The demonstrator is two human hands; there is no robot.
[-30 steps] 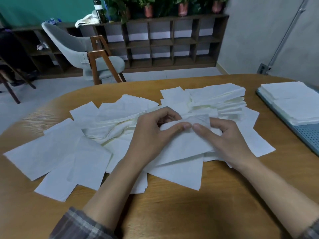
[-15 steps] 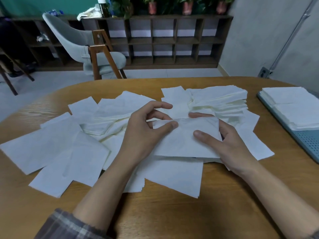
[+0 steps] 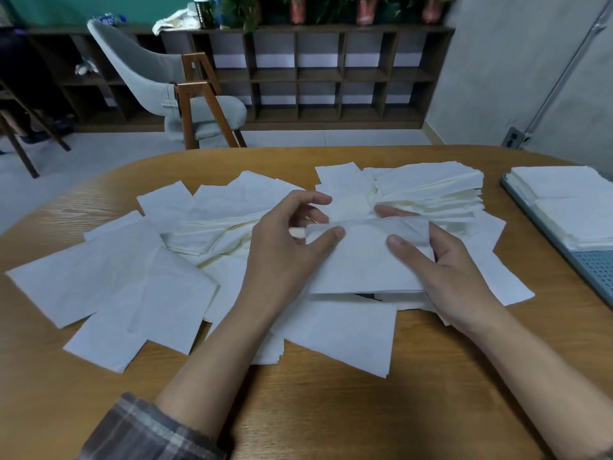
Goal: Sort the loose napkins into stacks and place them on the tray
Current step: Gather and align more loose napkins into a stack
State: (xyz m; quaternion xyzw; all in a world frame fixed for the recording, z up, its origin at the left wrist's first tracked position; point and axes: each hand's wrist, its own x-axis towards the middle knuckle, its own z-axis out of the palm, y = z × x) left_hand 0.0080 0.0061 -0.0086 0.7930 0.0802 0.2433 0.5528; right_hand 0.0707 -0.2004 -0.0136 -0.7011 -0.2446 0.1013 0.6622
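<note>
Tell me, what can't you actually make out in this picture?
Head view, the only one:
Tray: cut off by the right edge, so its full extent and part of the stack on it are unseen.
Held napkins: the layers are too fine to count.
Right hand: most of its fingers are hidden behind the held napkins.
Left hand: its lower fingertips disappear behind the held napkins' edge.

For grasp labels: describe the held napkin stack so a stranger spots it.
On the wooden table, loose napkins spread across the middle. Near their centre, a small squared stack sits between the left hand and right hand. Only it is gripped on both sides.
</note>
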